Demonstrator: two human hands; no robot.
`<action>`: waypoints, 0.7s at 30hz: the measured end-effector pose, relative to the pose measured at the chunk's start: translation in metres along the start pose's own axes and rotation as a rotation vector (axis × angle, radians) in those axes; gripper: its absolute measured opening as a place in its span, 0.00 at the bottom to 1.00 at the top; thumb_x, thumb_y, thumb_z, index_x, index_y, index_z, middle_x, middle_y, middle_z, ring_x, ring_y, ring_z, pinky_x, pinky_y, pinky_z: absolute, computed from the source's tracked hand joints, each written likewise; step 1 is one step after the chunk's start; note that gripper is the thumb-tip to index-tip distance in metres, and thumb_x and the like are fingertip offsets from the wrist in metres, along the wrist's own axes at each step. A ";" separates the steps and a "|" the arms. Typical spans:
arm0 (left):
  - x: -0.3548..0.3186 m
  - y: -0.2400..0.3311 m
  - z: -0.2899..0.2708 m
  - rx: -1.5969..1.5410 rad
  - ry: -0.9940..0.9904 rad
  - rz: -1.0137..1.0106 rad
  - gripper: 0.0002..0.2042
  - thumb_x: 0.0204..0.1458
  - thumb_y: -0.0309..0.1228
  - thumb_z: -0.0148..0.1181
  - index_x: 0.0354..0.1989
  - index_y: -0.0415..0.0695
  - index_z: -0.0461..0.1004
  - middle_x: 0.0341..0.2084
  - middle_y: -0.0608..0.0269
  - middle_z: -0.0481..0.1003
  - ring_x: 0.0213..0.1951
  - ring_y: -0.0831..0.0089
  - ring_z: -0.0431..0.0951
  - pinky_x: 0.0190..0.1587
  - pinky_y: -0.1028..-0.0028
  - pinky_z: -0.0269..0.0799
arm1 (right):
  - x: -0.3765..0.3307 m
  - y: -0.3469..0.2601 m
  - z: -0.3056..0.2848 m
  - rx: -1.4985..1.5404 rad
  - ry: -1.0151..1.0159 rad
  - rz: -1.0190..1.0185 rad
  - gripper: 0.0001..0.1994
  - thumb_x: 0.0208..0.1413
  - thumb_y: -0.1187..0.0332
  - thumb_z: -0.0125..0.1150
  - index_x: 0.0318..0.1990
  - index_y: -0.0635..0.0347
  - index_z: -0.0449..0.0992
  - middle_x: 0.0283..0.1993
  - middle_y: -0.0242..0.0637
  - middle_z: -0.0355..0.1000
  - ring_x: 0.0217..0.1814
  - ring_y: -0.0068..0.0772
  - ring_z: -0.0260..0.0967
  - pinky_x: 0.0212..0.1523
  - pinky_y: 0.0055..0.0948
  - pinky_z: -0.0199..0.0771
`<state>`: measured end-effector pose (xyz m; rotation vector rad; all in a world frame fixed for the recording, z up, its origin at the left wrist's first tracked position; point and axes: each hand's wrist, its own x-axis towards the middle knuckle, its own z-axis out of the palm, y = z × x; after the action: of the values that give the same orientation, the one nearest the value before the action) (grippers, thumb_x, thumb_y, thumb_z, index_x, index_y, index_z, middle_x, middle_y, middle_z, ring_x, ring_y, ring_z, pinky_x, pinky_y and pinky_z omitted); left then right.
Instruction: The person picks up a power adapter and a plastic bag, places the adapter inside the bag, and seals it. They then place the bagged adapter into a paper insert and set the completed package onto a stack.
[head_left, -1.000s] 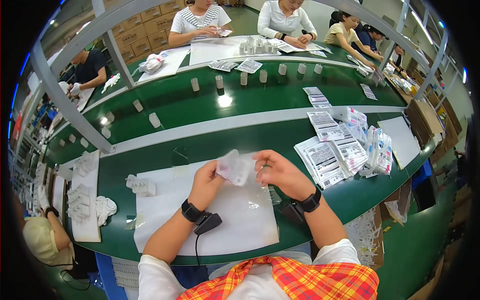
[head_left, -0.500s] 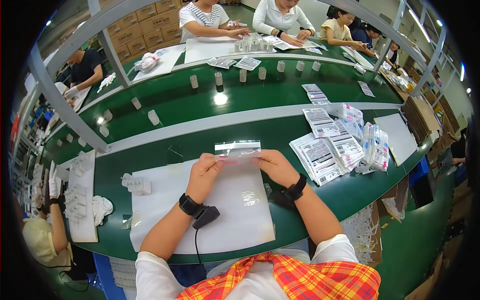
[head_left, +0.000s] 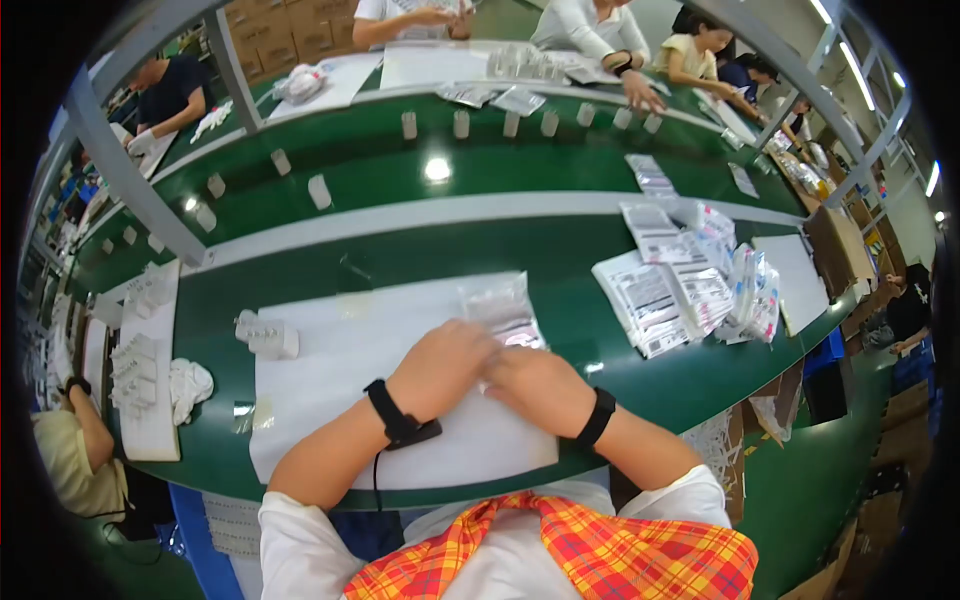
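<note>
A clear plastic bag (head_left: 505, 303) with pinkish marks lies aslant over the white sheet (head_left: 350, 400), its far end pointing away from me. At its near end my left hand (head_left: 448, 368) and my right hand (head_left: 538, 388) meet, fingers bent inward and closed on the bag. The fingertips are partly blurred and hide one another. Black bands circle both wrists, and a dark device with a cable hangs at the left one. To the left on the sheet stands a small group of whitish translucent containers (head_left: 268, 335).
At right lie a pile of printed packets (head_left: 645, 300) and several white-and-pink packs (head_left: 752, 295). A board of similar containers (head_left: 140, 370) and a white glove (head_left: 190, 388) are at left. Beyond a grey rail (head_left: 420, 215), single containers stand on a green belt; co-workers sit opposite.
The bag has turned from lying crosswise between my hands to pointing away from me. Both hands have drawn together and nearer to me. A co-worker's hand now reaches over the belt.
</note>
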<state>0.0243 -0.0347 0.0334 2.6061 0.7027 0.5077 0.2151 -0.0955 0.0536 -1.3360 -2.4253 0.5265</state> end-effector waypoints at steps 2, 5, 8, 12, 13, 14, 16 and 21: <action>0.001 -0.003 0.001 0.011 0.068 0.000 0.13 0.46 0.23 0.58 0.43 0.43 0.74 0.41 0.59 0.72 0.42 0.56 0.71 0.47 0.64 0.69 | 0.001 -0.004 0.016 0.006 0.051 0.021 0.05 0.50 0.73 0.60 0.34 0.60 0.80 0.37 0.41 0.76 0.42 0.47 0.72 0.45 0.39 0.73; 0.006 -0.006 -0.001 -0.012 0.029 -0.034 0.14 0.46 0.23 0.58 0.44 0.43 0.74 0.41 0.59 0.72 0.43 0.56 0.70 0.47 0.64 0.69 | 0.005 0.006 0.011 0.060 0.075 -0.002 0.05 0.49 0.71 0.63 0.33 0.61 0.78 0.34 0.41 0.74 0.40 0.46 0.72 0.42 0.39 0.73; 0.003 -0.008 0.002 -0.005 0.015 -0.048 0.15 0.46 0.23 0.58 0.45 0.43 0.74 0.42 0.59 0.72 0.43 0.56 0.70 0.47 0.64 0.69 | 0.007 0.006 0.011 0.121 0.063 0.031 0.05 0.49 0.72 0.62 0.34 0.62 0.77 0.35 0.42 0.73 0.39 0.46 0.72 0.42 0.39 0.72; 0.001 -0.008 0.005 0.008 0.022 -0.044 0.17 0.46 0.23 0.58 0.47 0.44 0.73 0.42 0.59 0.71 0.44 0.56 0.69 0.48 0.64 0.68 | 0.007 0.000 0.024 0.028 0.128 0.031 0.05 0.49 0.74 0.60 0.34 0.63 0.75 0.35 0.43 0.72 0.39 0.47 0.70 0.42 0.40 0.71; 0.002 -0.008 0.005 0.000 0.025 -0.043 0.17 0.47 0.23 0.58 0.48 0.44 0.73 0.42 0.58 0.71 0.44 0.55 0.69 0.48 0.64 0.67 | 0.005 -0.001 0.025 -0.034 0.163 0.023 0.05 0.49 0.75 0.59 0.34 0.63 0.74 0.35 0.43 0.72 0.39 0.47 0.70 0.42 0.41 0.71; 0.004 -0.007 0.005 -0.008 0.028 -0.040 0.17 0.47 0.23 0.58 0.49 0.45 0.73 0.42 0.58 0.71 0.44 0.55 0.69 0.49 0.63 0.67 | 0.002 0.001 0.022 -0.032 0.170 0.028 0.05 0.49 0.75 0.59 0.34 0.63 0.74 0.35 0.43 0.72 0.39 0.47 0.70 0.42 0.41 0.71; 0.003 -0.004 0.008 -0.027 0.011 -0.022 0.17 0.48 0.23 0.58 0.49 0.45 0.73 0.43 0.57 0.71 0.45 0.55 0.69 0.49 0.62 0.67 | -0.004 0.010 0.014 0.025 0.084 -0.059 0.04 0.49 0.76 0.57 0.33 0.63 0.73 0.34 0.43 0.70 0.38 0.48 0.69 0.40 0.42 0.70; -0.010 -0.013 -0.006 -0.066 -0.041 -0.078 0.16 0.50 0.27 0.59 0.49 0.45 0.73 0.45 0.55 0.71 0.47 0.54 0.68 0.51 0.60 0.65 | -0.081 0.064 -0.063 0.371 0.030 0.029 0.03 0.54 0.76 0.53 0.36 0.62 0.70 0.34 0.41 0.66 0.39 0.42 0.66 0.41 0.34 0.66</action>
<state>0.0083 -0.0280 0.0303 2.5094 0.7575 0.4456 0.3319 -0.1230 0.0706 -1.2089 -2.1506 0.9048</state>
